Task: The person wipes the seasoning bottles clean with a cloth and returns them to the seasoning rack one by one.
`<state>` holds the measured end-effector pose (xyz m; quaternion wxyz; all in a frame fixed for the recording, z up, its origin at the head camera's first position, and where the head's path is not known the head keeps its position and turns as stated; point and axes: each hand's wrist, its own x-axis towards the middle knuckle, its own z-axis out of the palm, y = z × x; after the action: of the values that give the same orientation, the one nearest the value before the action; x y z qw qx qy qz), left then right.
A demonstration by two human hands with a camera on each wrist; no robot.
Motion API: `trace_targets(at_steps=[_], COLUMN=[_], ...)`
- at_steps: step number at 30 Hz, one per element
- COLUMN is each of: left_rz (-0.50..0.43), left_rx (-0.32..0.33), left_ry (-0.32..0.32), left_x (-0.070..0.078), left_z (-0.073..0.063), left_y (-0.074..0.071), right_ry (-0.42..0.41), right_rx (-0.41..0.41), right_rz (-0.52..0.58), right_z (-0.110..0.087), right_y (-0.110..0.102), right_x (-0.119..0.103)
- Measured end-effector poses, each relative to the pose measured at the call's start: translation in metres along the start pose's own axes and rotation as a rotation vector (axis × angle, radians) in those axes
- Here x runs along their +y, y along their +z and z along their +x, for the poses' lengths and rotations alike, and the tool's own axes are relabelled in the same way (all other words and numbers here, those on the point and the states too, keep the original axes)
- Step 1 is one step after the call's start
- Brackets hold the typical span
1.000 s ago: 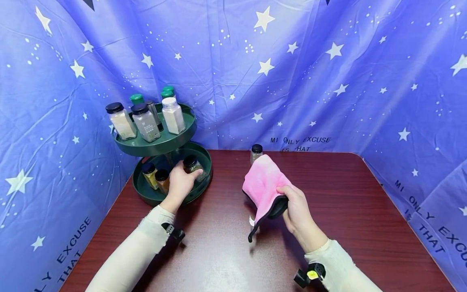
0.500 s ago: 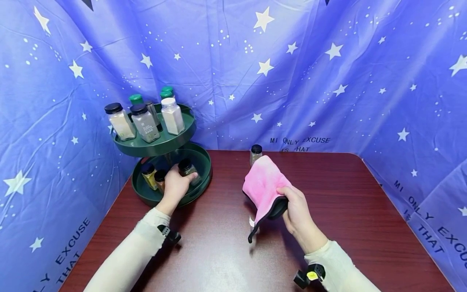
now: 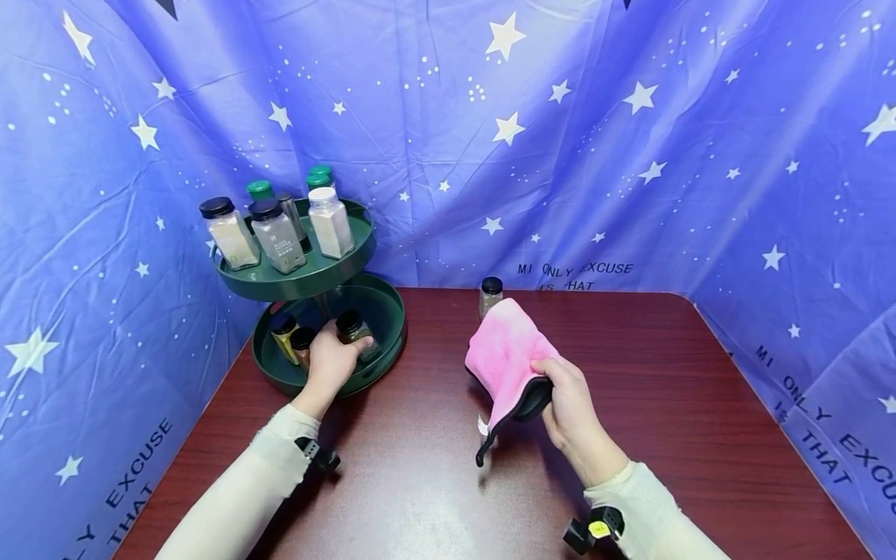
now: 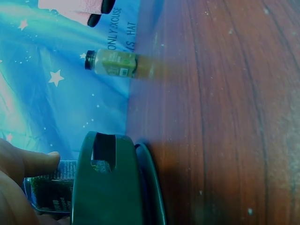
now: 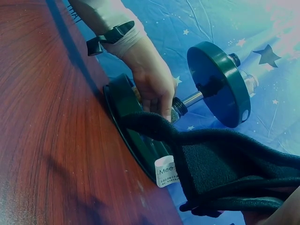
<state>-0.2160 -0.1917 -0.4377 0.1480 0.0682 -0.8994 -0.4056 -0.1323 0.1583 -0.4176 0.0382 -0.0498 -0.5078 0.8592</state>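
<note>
My left hand (image 3: 330, 364) reaches into the lower tray (image 3: 392, 354) of a green two-tier rack and grips a spice jar (image 3: 352, 327) with a black lid. In the left wrist view the thumb lies along this jar (image 4: 52, 192), behind the tray wall. Close to that hand, also in the lower tray, stand a jar of yellow spice (image 3: 285, 342) and a partly hidden orange-brown jar (image 3: 302, 342). Over the table, my right hand (image 3: 577, 408) holds a pink cloth (image 3: 507, 350) with black edging; its black side and white label (image 5: 166, 171) show in the right wrist view.
On the upper tray (image 3: 315, 276) stand several spice jars, among them a white-lidded one (image 3: 331, 225) and a black pepper jar (image 3: 280, 237). Another black-lidded jar (image 3: 491, 292) stands at the back of the reddish-brown table (image 3: 651, 365), partly behind the cloth. A starry blue curtain (image 3: 434, 155) surrounds it.
My left hand and the jar it grips have shifted left within the lower tray, closer to the yellow and orange-brown jars. The right hand and the cloth have stayed put.
</note>
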Motion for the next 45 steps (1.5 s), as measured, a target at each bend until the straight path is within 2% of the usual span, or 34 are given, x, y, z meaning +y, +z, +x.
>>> trace_targets(at_steps=[9, 17, 26, 37, 45], left_rz=[-0.008, 0.028, 0.035, 0.034, 0.049], left_rx=[-0.012, -0.014, -0.053, -0.082, -0.077], left_ry=[-0.001, 0.008, 0.02, 0.018, 0.033], left_x=[-0.004, -0.01, -0.015, -0.015, -0.016], left_z=[-0.003, -0.001, -0.001, -0.001, -0.003], left_y=[-0.005, -0.008, -0.011, -0.013, -0.012], right_ry=[0.003, -0.004, 0.001, -0.003, 0.004], right_rx=[0.004, 0.002, 0.009, -0.001, -0.005], right_rz=[0.005, 0.014, 0.012, 0.008, 0.004], right_z=[0.0, 0.0, -0.002, -0.001, -0.003], right_y=[-0.002, -0.003, -0.004, -0.008, -0.008], right_x=[0.0, -0.001, -0.001, -0.001, -0.002])
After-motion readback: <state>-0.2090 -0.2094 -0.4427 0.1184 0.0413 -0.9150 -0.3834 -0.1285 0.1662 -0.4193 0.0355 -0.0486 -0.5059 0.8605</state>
